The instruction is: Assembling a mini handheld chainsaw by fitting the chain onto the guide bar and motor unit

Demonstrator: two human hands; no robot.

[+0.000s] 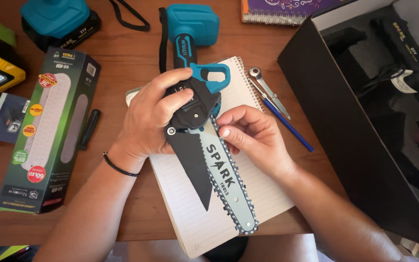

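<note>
A small teal and black chainsaw (196, 97) lies over an open lined notebook (190, 213) on a wooden table. Its grey guide bar (229, 184) with the chain points toward me, and a black pointed guard (192, 165) sits beside the bar. My left hand (149, 119) grips the black body of the saw near the bar's base. My right hand (250, 138) pinches the chain at the bar's upper right edge with fingertips together.
A green and black carton (44, 131) lies at the left, a black screwdriver (89, 128) beside it. A metal wrench (267, 90) and blue pen (287, 125) lie right of the notebook. An open black box (335, 126) fills the right side. A teal battery (56, 19) sits top left.
</note>
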